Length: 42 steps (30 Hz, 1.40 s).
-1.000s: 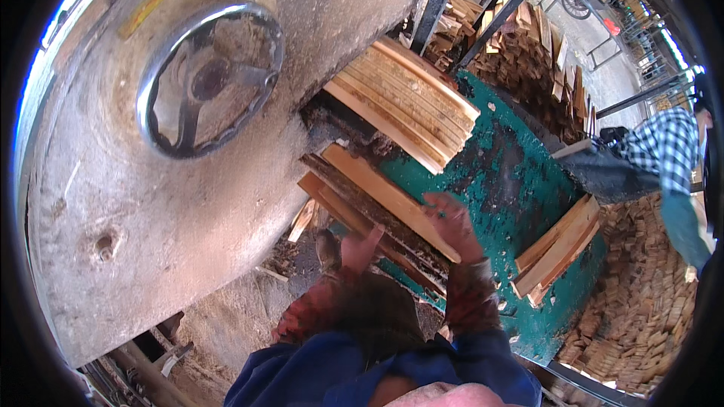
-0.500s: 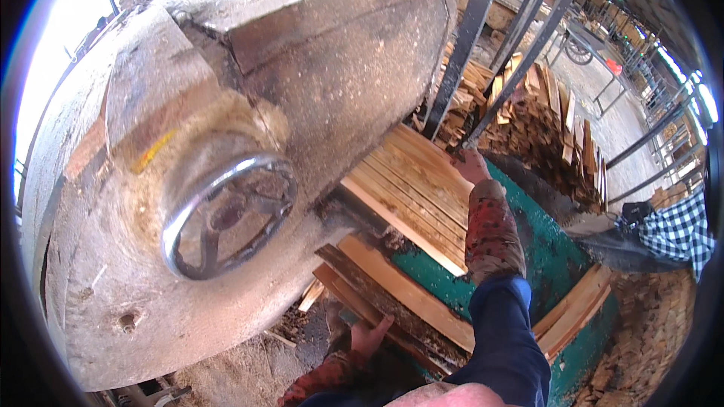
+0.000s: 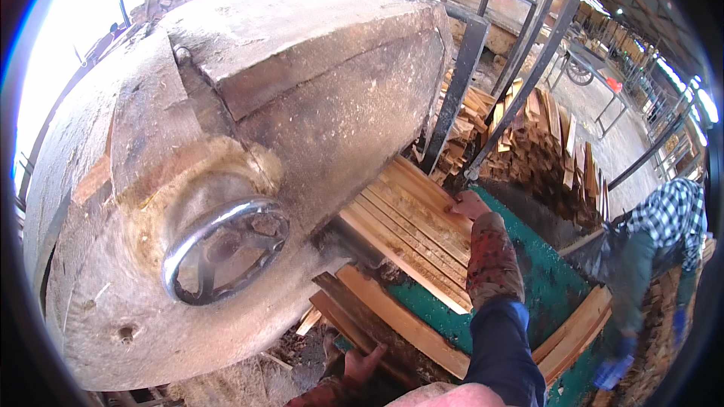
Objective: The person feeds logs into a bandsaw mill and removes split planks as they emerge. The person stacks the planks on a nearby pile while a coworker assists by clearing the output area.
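Note:
My right hand (image 3: 471,204) is closed on the far right edge of a row of sawn boards (image 3: 411,222) lying side by side. The boards' far ends run under the large dust-coated machine housing (image 3: 343,98), and dark gaps part some of them. At the lower middle, my left hand (image 3: 363,362) closes on the edge of a dark, bark-edged slab (image 3: 347,324), thumb on top, its other fingers partly hidden. Between the hands, a paler slab (image 3: 407,324) lies on the green metal table (image 3: 528,230).
A chromed handwheel (image 3: 226,251) juts from the housing. Upright steel bars (image 3: 456,94) stand beyond the boards, before a pile of wood offcuts (image 3: 543,136). More slabs (image 3: 577,332) lie at the table's right. A co-worker in a checked shirt (image 3: 667,215) and blue gloves bends there.
The view has tilted up, so the machine and boards sit lower in the picture. The co-worker at right has leaned in, gloved hands now showing. Both my hands keep their places on the wood.

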Each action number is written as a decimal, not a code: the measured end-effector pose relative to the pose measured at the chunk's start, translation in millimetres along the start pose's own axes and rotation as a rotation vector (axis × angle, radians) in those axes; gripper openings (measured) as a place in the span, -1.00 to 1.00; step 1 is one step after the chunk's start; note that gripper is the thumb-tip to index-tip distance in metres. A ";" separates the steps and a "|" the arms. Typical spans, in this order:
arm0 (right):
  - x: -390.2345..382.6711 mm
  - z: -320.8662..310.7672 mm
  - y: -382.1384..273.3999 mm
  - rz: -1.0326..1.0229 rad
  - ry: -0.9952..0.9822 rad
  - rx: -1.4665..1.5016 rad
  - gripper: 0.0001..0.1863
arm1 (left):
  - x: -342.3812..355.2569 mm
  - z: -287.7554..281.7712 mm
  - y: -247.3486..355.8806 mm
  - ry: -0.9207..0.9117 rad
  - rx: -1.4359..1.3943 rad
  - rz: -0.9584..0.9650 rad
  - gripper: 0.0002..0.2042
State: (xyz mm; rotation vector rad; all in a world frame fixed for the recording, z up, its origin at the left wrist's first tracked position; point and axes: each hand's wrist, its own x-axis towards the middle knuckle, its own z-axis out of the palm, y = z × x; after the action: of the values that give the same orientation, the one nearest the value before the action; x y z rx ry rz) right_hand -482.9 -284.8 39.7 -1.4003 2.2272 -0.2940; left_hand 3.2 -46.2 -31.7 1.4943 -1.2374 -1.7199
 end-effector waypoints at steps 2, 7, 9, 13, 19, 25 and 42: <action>-15.8 -9.4 -2.5 0.043 -0.006 0.051 -0.29 | -8.4 0.9 9.7 -0.006 -0.069 0.030 -0.57; -60.1 -10.3 -8.5 -0.130 0.117 0.066 -0.45 | -6.4 5.7 19.9 -0.022 -0.080 0.012 -0.61; -66.4 0.6 12.3 -0.243 0.266 -0.086 -0.51 | -7.2 7.0 21.0 -0.076 -0.054 -0.004 -0.61; -104.5 -4.0 -9.4 -0.202 0.269 -0.164 -0.59 | -10.7 0.3 33.9 -0.049 0.053 0.021 -0.61; -149.5 -1.9 14.1 -0.145 0.347 -0.237 -0.64 | -12.3 3.6 42.6 -0.028 0.017 0.108 -0.59; -174.7 15.5 40.1 -0.123 0.407 -0.140 -0.72 | -12.4 3.3 43.1 -0.032 0.076 0.120 -0.57; -395.7 69.1 16.4 0.055 0.555 0.047 -0.83 | 2.1 -8.8 -0.3 -0.106 0.155 -0.118 -0.55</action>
State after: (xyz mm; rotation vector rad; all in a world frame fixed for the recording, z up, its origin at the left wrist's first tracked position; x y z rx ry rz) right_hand -320.4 79.8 87.7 -1.3465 2.6645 -0.7921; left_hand 11.2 -50.3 -32.5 1.6116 -1.3906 -1.8361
